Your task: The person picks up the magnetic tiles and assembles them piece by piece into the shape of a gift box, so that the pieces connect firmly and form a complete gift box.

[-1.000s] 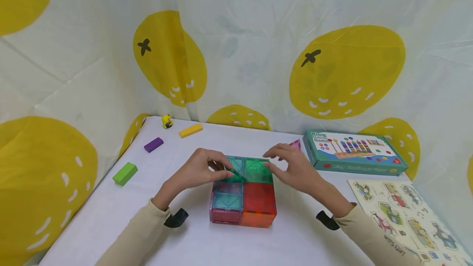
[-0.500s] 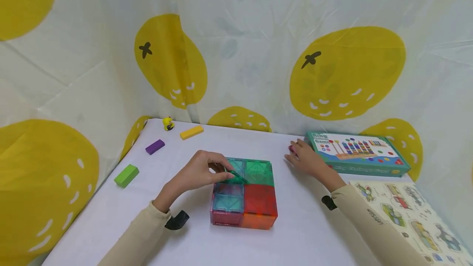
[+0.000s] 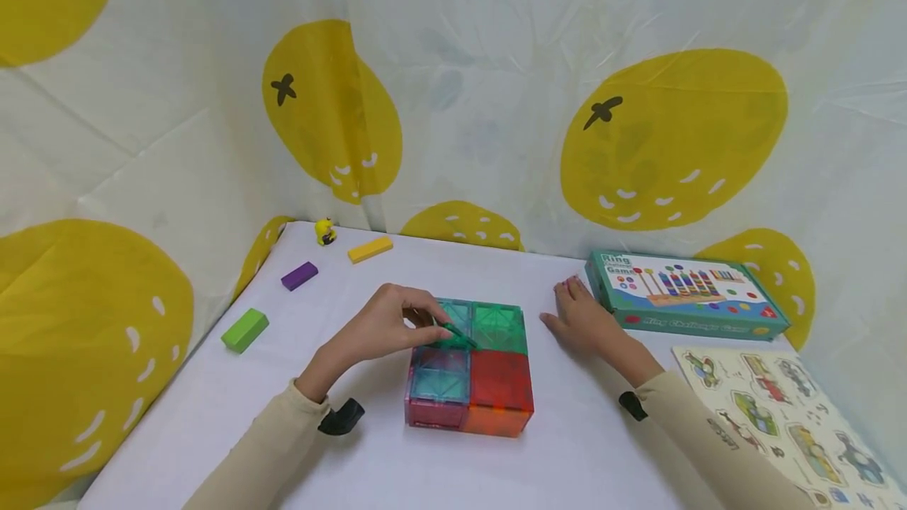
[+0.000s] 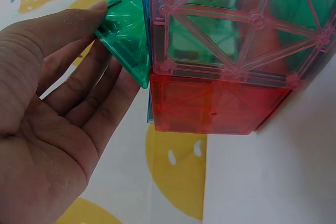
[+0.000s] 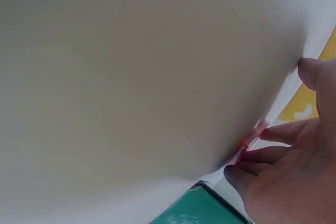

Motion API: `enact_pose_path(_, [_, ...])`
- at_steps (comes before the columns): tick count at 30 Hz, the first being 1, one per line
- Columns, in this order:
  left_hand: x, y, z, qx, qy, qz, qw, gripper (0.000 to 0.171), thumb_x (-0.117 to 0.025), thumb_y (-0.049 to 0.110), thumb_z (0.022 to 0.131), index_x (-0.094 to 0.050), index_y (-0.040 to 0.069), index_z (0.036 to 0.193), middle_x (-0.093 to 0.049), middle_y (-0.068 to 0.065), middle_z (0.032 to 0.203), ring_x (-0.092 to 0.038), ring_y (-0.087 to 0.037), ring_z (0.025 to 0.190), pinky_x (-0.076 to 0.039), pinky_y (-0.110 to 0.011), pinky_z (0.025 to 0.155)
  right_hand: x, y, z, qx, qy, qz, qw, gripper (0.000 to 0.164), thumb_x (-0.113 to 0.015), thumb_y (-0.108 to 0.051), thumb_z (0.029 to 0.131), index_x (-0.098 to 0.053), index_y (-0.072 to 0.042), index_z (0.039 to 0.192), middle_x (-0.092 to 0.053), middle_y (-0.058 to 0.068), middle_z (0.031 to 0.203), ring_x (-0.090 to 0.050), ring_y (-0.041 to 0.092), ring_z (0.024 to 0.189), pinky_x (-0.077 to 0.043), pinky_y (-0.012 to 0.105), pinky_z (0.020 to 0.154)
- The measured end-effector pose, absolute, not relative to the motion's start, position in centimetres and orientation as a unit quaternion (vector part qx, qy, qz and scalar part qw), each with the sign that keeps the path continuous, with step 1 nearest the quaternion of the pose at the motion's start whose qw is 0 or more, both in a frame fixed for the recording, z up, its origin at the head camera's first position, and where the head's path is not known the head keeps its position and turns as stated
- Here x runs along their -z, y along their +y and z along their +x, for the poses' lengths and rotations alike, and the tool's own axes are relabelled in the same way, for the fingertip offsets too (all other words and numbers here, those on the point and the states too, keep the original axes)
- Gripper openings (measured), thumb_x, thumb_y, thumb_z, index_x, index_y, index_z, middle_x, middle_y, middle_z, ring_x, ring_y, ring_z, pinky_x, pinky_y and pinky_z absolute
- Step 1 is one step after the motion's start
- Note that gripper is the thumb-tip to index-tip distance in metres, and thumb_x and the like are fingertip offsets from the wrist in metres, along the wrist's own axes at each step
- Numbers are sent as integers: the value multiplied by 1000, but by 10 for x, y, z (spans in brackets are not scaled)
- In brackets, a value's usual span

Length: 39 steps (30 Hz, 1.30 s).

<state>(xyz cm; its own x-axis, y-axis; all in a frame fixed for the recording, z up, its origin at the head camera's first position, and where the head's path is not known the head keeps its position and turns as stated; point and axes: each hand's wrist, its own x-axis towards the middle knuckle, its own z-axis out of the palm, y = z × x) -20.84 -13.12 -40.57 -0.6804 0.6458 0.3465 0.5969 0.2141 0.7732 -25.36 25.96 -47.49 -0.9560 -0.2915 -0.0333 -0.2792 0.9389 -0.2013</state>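
Observation:
My left hand (image 3: 386,323) pinches a green triangular magnetic tile (image 4: 127,38) between thumb and fingers. That triangle is tilted, with one edge down against the top of a low block of see-through magnetic tiles (image 3: 499,380). The block has teal, green and red tiles on top, with pink and orange sides facing me. Farther right, my right hand (image 3: 584,323) rests low on the table, its fingers extended over a small pink tile (image 5: 251,141) and mostly hiding it. Its thumb is spread apart from the fingers and touches the white tabletop.
A Ring Challenge Game box (image 3: 687,325) lies just right of my right hand. In front of it is a picture puzzle board (image 3: 768,392). Green (image 3: 245,330), purple (image 3: 300,275) and yellow (image 3: 371,249) blocks and a small yellow figure (image 3: 325,231) sit at the left.
My right hand has left the tile block and moved right to the pink tile, coming down over it. The left hand keeps its pinch on the green triangle in nearly the same place.

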Motion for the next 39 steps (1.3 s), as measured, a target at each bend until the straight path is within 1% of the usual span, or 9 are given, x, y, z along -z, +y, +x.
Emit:
enact_pose_path(5, [403, -134, -209, -481, 778, 403, 21, 12, -85, 13, 92, -83, 18, 103, -75, 12, 96, -71, -14, 86, -62, -34, 78, 474, 257, -228, 125, 979, -158, 30, 82, -71, -39, 102, -36, 7, 160, -25, 30, 167, -21, 49, 154, -33, 63, 115])
enact_pose_path(10, [403, -137, -209, -482, 781, 397, 19, 12, -85, 12, 92, -83, 18, 102, -76, 12, 96, -71, -13, 86, -62, -34, 79, 471, 255, -202, 118, 976, -181, 29, 85, -75, -44, 98, -39, 2, 160, -27, 26, 168, -23, 46, 155, -39, 60, 113])
enact_pose_path(13, [404, -138, -209, -481, 783, 393, 22, 12, -85, 13, 92, -83, 18, 103, -76, 12, 96, -71, -13, 86, -62, -34, 79, 469, 256, -188, 111, 972, -207, 19, 81, -78, -42, 97, -45, 2, 157, -34, 25, 166, -30, 45, 153, -43, 58, 110])
enact_pose_path(16, [405, -138, -209, -478, 785, 393, 21, 12, -85, 14, 92, -83, 18, 103, -76, 12, 97, -71, -13, 87, -62, -35, 79, 469, 257, -181, 100, 966, -240, -16, 70, -80, -34, 96, -55, 2, 151, -48, 25, 156, -44, 43, 145, -49, 57, 104])
enact_pose_path(20, [406, -139, -209, -477, 788, 390, 18, 12, -85, 13, 92, -83, 18, 103, -75, 12, 96, -71, -13, 87, -62, -35, 79, 472, 261, -184, 75, 950, -290, -93, 54, -84, -19, 93, -66, 4, 138, -64, 23, 139, -61, 40, 129, -55, 53, 97])
enact_pose_path(23, [406, -139, -208, -477, 788, 389, 20, 12, -85, 13, 92, -83, 18, 103, -75, 12, 96, -70, -13, 86, -62, -34, 79, 475, 264, -189, 62, 937, -317, -134, 49, -87, -10, 89, -70, 5, 132, -69, 22, 130, -67, 38, 120, -58, 50, 92])
enact_pose_path(29, [407, -136, -207, -476, 785, 395, 21, 11, -85, 14, 93, -82, 18, 103, -75, 12, 96, -70, -13, 85, -62, -33, 79, 475, 268, -193, 44, 936, -322, -134, 50, -89, 0, 83, -72, 5, 129, -70, 21, 127, -67, 37, 113, -61, 47, 87])
enact_pose_path(35, [405, -133, -208, -478, 784, 396, 22, 11, -85, 13, 93, -82, 17, 102, -75, 12, 96, -71, -13, 86, -62, -33, 78, 472, 268, -194, 29, 937, -322, -133, 48, -88, -1, 84, -71, 7, 128, -71, 23, 125, -69, 39, 109, -61, 47, 85])
enact_pose_path(39, [404, -131, -207, -475, 785, 398, 24, 11, -85, 12, 92, -82, 17, 103, -75, 12, 96, -71, -13, 86, -62, -33, 79, 472, 271, -193, 46, 938, -311, -147, 49, -90, -1, 82, -72, 8, 126, -73, 23, 119, -72, 38, 105, -61, 46, 83])
